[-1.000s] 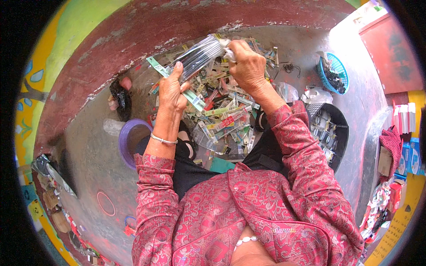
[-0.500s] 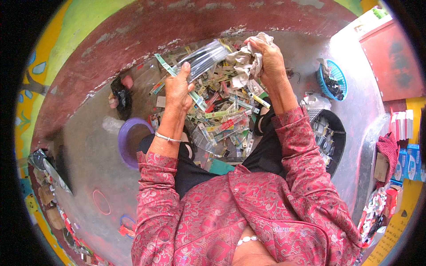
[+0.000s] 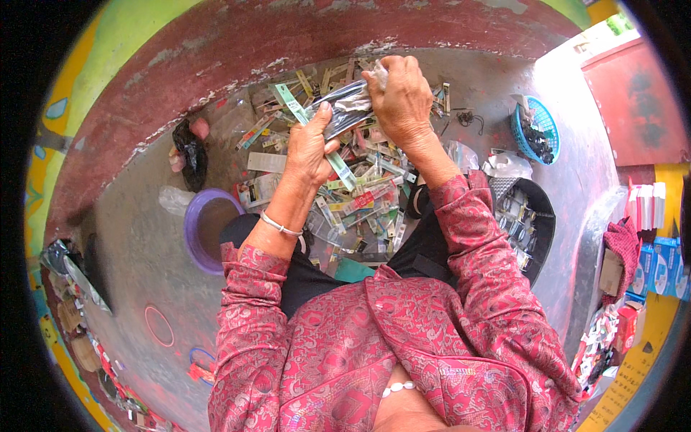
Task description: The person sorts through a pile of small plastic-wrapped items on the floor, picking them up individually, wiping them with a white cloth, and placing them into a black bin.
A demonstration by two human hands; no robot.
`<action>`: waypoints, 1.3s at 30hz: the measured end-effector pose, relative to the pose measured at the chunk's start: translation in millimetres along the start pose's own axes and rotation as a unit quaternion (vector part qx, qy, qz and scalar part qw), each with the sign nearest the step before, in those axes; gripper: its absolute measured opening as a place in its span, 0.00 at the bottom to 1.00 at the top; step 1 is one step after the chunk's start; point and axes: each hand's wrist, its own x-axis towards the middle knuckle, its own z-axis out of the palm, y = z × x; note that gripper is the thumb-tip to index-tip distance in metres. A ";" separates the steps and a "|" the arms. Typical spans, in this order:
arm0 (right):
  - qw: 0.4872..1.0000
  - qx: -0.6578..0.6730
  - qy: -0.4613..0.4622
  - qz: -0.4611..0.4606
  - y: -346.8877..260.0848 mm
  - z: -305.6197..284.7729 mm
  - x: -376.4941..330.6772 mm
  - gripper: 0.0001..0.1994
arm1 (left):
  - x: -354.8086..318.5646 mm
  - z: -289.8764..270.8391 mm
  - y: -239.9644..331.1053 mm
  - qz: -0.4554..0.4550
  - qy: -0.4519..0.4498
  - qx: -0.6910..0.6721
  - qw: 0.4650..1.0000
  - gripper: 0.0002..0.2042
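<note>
My left hand [image 3: 306, 153] is closed round a clear plastic package [image 3: 335, 128] with dark contents, its thumb lying on top. A long pale-green card strip [image 3: 291, 105] crosses the package and sticks out on both sides of that hand. Over the package's right end, my right hand [image 3: 404, 102] grips a crumpled whitish cloth [image 3: 379, 74], with part of it lying against the plastic. The fingertips of the right hand are partly hidden by the cloth. Beneath both hands spreads a heap of small clear packages and coloured cards [image 3: 367, 194] on the floor.
A purple basin [image 3: 193, 241] stands left of my legs. To the right are a black tub [image 3: 545, 234] holding small packages and a blue basket [image 3: 553, 133] with dark scraps. A dark plastic bag [image 3: 191, 155] lies near the red-painted wall [image 3: 237, 50].
My right hand has brought the cloth down and left onto the package. The package and left hand have shifted slightly right and lower.
</note>
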 end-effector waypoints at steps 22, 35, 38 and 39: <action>0.962 0.179 0.194 0.064 39.0 -25.5 29.5 0.05 | -1.0 -0.5 -4.1 -0.010 0.081 0.065 0.995 0.11; 0.959 0.092 -0.180 -0.198 -3.6 -18.7 -15.9 0.25 | 8.9 -11.9 14.5 0.015 0.080 0.029 0.996 0.10; 0.978 0.044 -0.113 -0.169 -1.2 -20.7 -7.3 0.23 | 1.0 0.1 19.2 0.050 0.085 0.044 0.994 0.08; 0.978 0.075 -0.122 -0.154 -2.3 -17.0 -12.5 0.23 | 0.4 2.1 18.1 0.059 0.088 0.051 0.993 0.08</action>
